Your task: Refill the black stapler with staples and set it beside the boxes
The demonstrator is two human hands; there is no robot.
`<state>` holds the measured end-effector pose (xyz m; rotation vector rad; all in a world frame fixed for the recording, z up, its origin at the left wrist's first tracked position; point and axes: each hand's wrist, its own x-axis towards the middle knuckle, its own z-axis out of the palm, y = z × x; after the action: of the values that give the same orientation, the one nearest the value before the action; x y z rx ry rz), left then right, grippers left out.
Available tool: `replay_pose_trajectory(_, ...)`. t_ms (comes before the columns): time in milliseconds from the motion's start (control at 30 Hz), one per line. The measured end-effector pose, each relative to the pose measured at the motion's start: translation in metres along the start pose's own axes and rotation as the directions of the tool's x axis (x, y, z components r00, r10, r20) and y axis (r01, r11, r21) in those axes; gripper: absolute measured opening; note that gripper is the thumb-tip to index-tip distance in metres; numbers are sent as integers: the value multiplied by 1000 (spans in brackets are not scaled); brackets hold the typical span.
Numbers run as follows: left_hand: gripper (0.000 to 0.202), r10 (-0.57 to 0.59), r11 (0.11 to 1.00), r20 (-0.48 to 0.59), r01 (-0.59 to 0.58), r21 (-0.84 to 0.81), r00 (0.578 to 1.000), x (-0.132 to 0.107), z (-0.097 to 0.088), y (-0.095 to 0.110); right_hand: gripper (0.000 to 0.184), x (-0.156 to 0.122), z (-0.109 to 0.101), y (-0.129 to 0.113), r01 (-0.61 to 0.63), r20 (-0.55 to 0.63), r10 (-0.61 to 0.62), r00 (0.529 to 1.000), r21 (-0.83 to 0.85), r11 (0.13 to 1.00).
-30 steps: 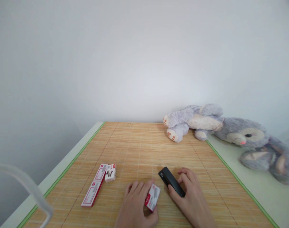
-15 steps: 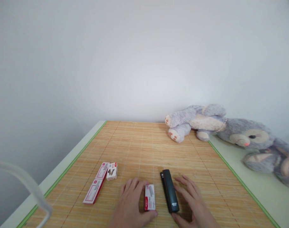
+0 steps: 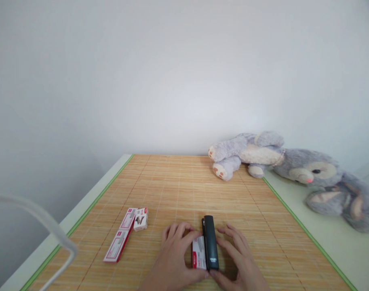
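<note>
Stapler and staple box lie side by side on the bamboo mat that covers the table, touching along their long edges, the black stapler at 3 o'clock of the white-and-red box. Both long axes run from 6 to 12 o'clock, straight away from the person; the stapler reaches further toward 12 than the box does.

The left hand lies at 9 o'clock of the box, fingers loosely spread and flat, their tips on the box's left edge and far corner; nothing is grasped. The right hand lies at 3 o'clock of the stapler, likewise released, its fingers alongside the stapler's right flank and the thumb near its close end. Each hand is nearest its own thing, with the pair pressed between them.

The wrists and near parts of both hands are cut off at the lower edge. The box's left side is partly covered by the left fingers, and its print is too small to read. Whether the right fingers touch the stapler or merely lie beside it is hard to tell.
</note>
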<state>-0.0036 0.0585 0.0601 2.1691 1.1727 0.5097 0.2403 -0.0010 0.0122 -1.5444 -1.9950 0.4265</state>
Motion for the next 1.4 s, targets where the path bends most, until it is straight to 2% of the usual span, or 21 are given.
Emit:
replay_pose_trajectory(200,75,21,999,-17,-20,29,1000,0,5,-2,58,-1,-3,-7,-20,5,20,1000,-11,1000)
replay_pose_trajectory(433,75,39,998,-27,-37,60,999,0,8,-4,57,-3,-2,0,6,-36,-6,999,-10,1000)
replay_pose_trajectory(600,117,21,999,-14,-20,40,1000,-10,11,-13,64,-6,0,5,-1,-32,0,999,-34,999)
replay_pose_trajectory(633,117,13,998,-42,-10,59,999,-13,8,-16,67,-6,0,6,0,-37,-1,999,-37,999)
replay_pose_trajectory(667,108,-2,995,-96,11,94,995,-17,2,-20,70,-7,1,7,-1,-43,-1,999,-39,999)
replay_pose_trajectory(733,76,-45,976,-268,100,194,962,-24,-15,-33,74,-7,1,8,-1,-48,-1,999,-40,999)
replay_pose_trajectory(800,54,-87,928,-472,243,282,877,-34,-38,-52,77,-8,1,9,-4,-47,3,999,-36,999)
replay_pose_trajectory(867,54,-148,865,-619,405,298,771,-46,-60,-76,79,-8,2,9,-4,-45,3,999,-33,999)
replay_pose_trajectory(933,64,-242,796,-662,535,283,710,-60,-75,-100,81,-8,2,9,-6,-46,4,999,-34,999)
replay_pose_trajectory(1000,72,-346,758,-624,600,255,701,-73,-82,-119,82,-8,2,9,-1,-48,-1,999,-37,999)
replay_pose_trajectory(1067,71,-419,764,-569,613,201,708,-82,-83,-127,83,-8,2,9,6,-49,-8,999,-42,999)
replay_pose_trajectory(1100,69,-435,772,-565,614,168,701,-84,-83,-126,83,-8,2,9,9,-49,-11,999,-44,999)
replay_pose_trajectory(1167,66,-446,773,-620,627,98,646,-84,-81,-117,83,-8,1,8,12,-51,-14,999,-49,999)
replay_pose_trajectory(1233,67,-460,766,-680,643,21,570,-78,-73,-96,82,-8,0,8,12,-49,-15,999,-50,999)
replay_pose_trajectory(1267,68,-474,772,-683,636,-19,555,-74,-66,-83,82,-8,0,8,14,-45,-16,999,-50,999)
replay_pose_trajectory(1300,69,-481,795,-666,604,-57,570,-68,-56,-68,82,-8,0,8,14,-42,-16,999,-50,999)
replay_pose_trajectory(1400,58,-421,901,-554,401,-164,719,-47,-13,-25,81,-7,0,7,17,-38,-19,999,-55,998)
